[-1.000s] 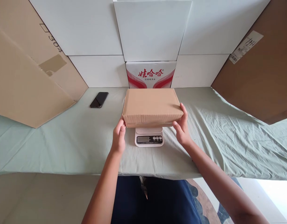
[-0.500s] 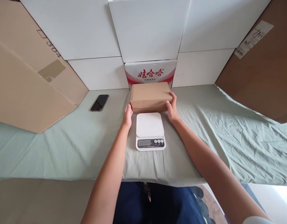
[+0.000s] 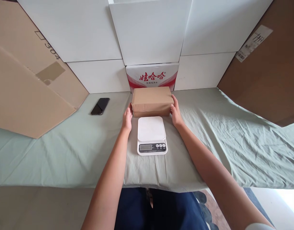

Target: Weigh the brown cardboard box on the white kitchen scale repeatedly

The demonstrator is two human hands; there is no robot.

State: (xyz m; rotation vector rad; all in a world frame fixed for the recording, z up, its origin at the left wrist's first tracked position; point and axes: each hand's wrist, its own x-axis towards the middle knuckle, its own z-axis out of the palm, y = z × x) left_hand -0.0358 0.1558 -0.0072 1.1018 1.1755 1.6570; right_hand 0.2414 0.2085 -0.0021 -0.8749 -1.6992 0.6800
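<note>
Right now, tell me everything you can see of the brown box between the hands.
The brown box is a closed oblong, apparently cardboard, with a horizontal edge low across its plain front. It seems to rest level on the green cloth, behind the scale and in front of the red-and-white carton. The left hand holds its left end, the right hand its right. Its back is hidden.

Cloth (image 3: 110, 131) open between phone (image 3: 100, 106) and left hand (image 3: 127, 118); likewise right of right hand (image 3: 176, 113). Scale (image 3: 151, 129) obstructs approach to box (image 3: 152, 95) from front; printed carton (image 3: 152, 76) stands behind it.
</note>
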